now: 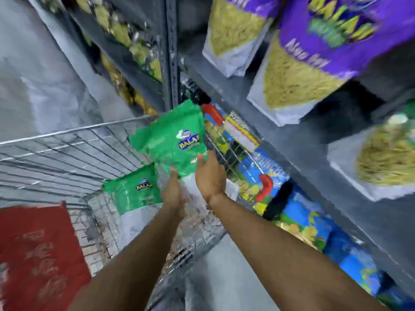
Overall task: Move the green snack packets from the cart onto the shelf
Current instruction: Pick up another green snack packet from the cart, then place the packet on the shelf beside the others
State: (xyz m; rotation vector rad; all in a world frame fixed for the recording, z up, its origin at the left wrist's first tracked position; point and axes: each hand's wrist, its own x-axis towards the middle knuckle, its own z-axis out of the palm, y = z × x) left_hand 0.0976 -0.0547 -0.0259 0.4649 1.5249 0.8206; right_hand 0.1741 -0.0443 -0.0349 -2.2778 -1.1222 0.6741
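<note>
A green snack packet (174,140) is lifted above the wire cart (56,151), tilted toward the shelf. My right hand (210,175) presses against its lower right edge and my left hand (173,190) grips its clear bottom part from below. A second green packet (132,190) lies in the cart just left of my left hand. The grey metal shelf (280,129) runs along the right, its edge close to the raised packet. The picture is blurred by motion.
Purple and yellow snack bags (314,55) stand on the upper shelf. Blue packets (303,216) fill the lower shelf beside the cart. A red flap (38,250) covers the cart's near left end. A grey upright post (171,52) stands behind the cart.
</note>
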